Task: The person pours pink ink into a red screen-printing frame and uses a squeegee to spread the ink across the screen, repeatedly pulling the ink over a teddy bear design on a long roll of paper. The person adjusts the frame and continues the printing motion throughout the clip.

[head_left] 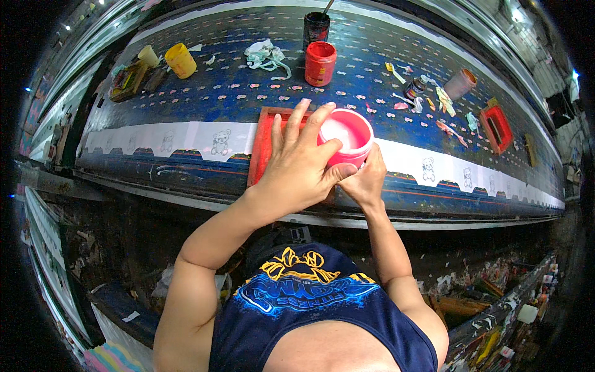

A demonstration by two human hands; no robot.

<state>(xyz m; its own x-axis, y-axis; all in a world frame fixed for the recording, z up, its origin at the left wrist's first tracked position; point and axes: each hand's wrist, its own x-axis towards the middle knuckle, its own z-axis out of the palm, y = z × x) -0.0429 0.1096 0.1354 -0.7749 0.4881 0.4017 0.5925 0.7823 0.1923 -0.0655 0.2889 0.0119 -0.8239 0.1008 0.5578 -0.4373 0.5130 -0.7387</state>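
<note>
My right hand (367, 181) is wrapped round the lower near side of a pink plastic jar (361, 154), holding it tilted so its mouth faces up toward me. Pink paint lines its inside, with a paler patch at the bottom. At its left rim is my left hand (296, 162), fingers stretched and spread. Its index fingertip and thumb reach the jar's near edge; whether they press on it is hard to make out. A red rectangular frame (263, 139) lies beneath my left hand, mostly covered by it, on a white strip (197, 137) printed with bear outlines.
The long dark-blue table (204, 102) carries rows of small prints. Beyond my hands stand a red jar (320, 64) and a black pot (316, 30) with a stick. A yellow cup (180, 61) and crumpled rag (266, 56) sit left; another red frame (496, 129) lies right.
</note>
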